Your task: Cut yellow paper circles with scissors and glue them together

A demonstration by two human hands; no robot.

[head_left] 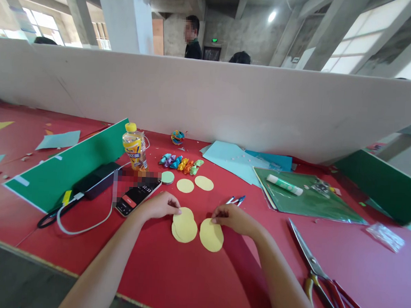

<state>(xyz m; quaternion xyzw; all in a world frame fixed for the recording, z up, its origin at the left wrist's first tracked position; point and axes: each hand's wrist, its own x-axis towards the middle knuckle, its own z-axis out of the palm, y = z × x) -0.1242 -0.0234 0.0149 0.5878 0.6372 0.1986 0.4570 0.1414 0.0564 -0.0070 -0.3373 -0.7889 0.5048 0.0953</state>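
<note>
My left hand pinches the upper edge of a few overlapping yellow paper circles near the middle of the red table. To its right, my right hand has its fingers closed on the top edge of another yellow paper circle. The two groups of circles are apart. Beyond my hands lie a loose yellow circle and some overlapping yellow circles, with a pale green circle to their left. Behind these sits a row of colourful crumpled paper pieces.
At left are a phone, a drink bottle, a black power bank and a green divider. Large scissors lie right. A glue stick rests on green sheets; pens lie nearer. A white partition stands behind.
</note>
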